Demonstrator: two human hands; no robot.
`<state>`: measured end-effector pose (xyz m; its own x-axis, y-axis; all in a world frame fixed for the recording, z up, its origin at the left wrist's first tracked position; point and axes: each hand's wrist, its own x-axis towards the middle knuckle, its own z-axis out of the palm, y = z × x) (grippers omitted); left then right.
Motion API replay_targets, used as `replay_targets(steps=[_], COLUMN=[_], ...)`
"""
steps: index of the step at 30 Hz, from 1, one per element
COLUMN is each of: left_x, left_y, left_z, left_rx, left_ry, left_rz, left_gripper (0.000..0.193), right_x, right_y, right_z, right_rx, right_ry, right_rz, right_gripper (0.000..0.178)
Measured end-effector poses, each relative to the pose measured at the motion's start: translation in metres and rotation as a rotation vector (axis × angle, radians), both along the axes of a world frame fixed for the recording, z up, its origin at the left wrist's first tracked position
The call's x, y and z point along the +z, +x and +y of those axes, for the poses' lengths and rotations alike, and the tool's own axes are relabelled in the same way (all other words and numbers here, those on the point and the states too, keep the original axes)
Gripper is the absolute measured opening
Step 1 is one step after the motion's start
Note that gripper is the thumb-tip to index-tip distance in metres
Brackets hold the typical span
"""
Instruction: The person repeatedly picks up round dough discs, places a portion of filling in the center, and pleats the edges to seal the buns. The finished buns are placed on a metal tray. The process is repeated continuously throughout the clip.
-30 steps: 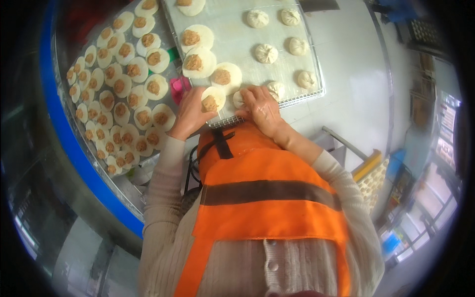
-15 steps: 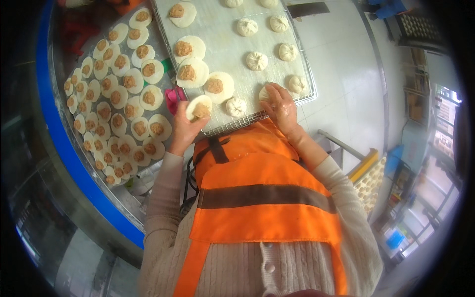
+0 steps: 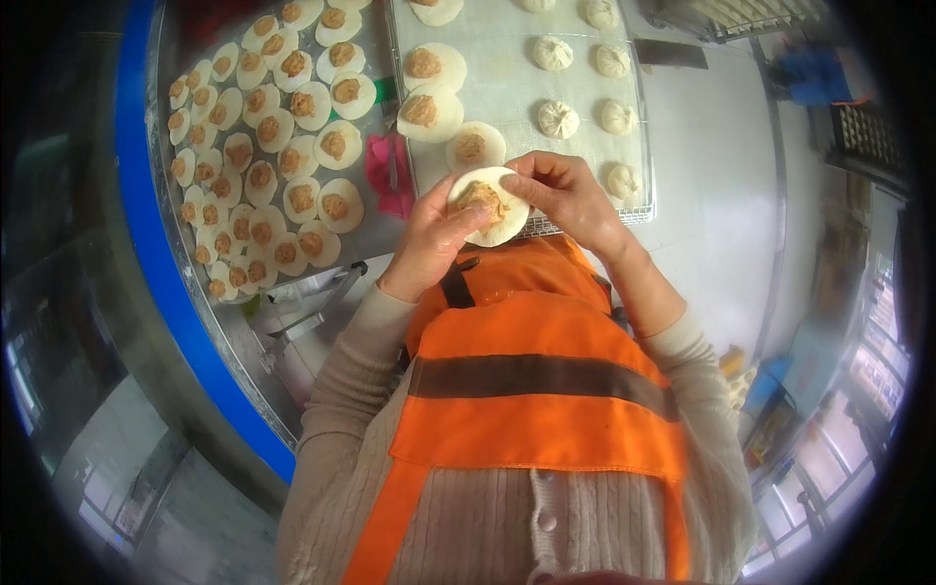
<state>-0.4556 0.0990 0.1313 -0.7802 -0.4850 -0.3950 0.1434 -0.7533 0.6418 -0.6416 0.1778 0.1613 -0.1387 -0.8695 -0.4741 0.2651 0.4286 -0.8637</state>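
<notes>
A round dough wrapper (image 3: 502, 230) with a lump of brown filling rests in my left hand (image 3: 432, 237), whose thumb presses on the filling. The thumb and fingers of my right hand (image 3: 568, 202) pinch the upper right rim of the same wrapper. Both hands are held over the front edge of a lined wire tray (image 3: 502, 93). Pleated buns (image 3: 558, 120) sit in rows on the tray's right side. Flat wrappers with filling, such as the wrapper (image 3: 475, 144) just beyond my hands, lie along its left side.
Left of the tray, a metal work surface (image 3: 375, 232) bears many overlapping filled wrappers (image 3: 334, 206), with a blue rim (image 3: 174, 278) along its outer side. A pink cloth (image 3: 380, 180) lies between surface and tray. At the far right stands a dark tray of small pale pieces (image 3: 866, 136).
My left hand has carried the filled wrapper rightward in front of me. My right hand has left a pleated bun on the tray and now grips the wrapper's rim. The view has shifted.
</notes>
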Motion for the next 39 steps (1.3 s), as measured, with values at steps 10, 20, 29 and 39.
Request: replay_targets(steps=[10, 20, 29, 39], left_x=[0.007, 0.019, 0.007, 0.014], left_y=[-0.006, -0.01, -0.012, -0.006], left_z=[0.012, -0.001, 0.013, 0.003], left_rx=[-0.183, -0.123, -0.052, -0.067], left_ry=[-0.879, -0.443, -0.478, -0.646], left_rz=[-0.36, -0.257, -0.267, -0.256], left_gripper=[0.06, 0.051, 0.03, 0.042], right_x=[0.02, 0.022, 0.022, 0.032], right_y=[-0.012, -0.019, -0.02, -0.011], right_z=[0.009, 0.013, 0.007, -0.009], right_rx=[0.325, 0.297, 0.291, 0.382], right_ry=[-0.183, -0.234, -0.488, -0.516], right_rz=[0.567, 0.559, 0.708, 0.741], right_gripper=[0.021, 0.017, 0.023, 0.033])
